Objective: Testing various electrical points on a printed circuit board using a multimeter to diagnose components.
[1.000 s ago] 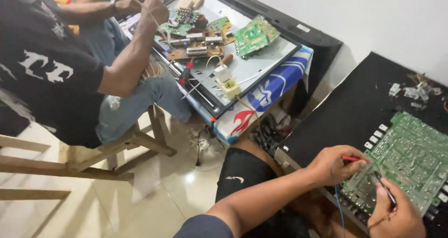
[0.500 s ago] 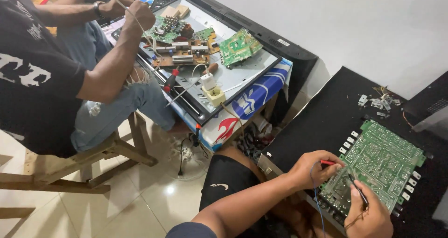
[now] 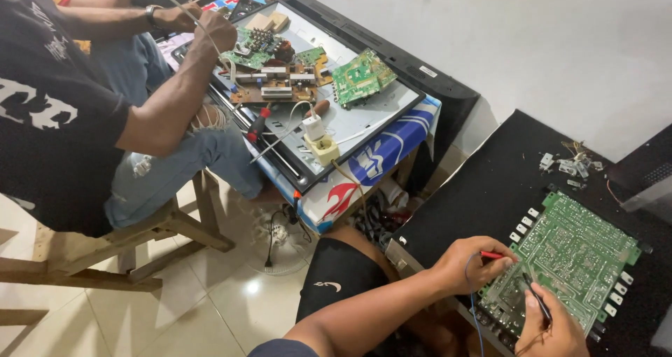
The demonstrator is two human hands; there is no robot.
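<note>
Far left: a co-worker's hand (image 3: 210, 28), seated, over small boards (image 3: 280, 70) on a flat panel (image 3: 364, 119). Centre: left hand (image 3: 472, 262), fingers closed, pinching a red probe (image 3: 492, 255) at the edge of the green circuit board (image 3: 570, 262), lying flat on the black table (image 3: 483, 189) so both tips reach it. Right: right hand (image 3: 553, 332), closed around a black probe (image 3: 535, 297), tip on the board.

Green circuit board (image 3: 570, 269) – flat, solder-side up – under two probes (image 3: 535, 297).
</note>
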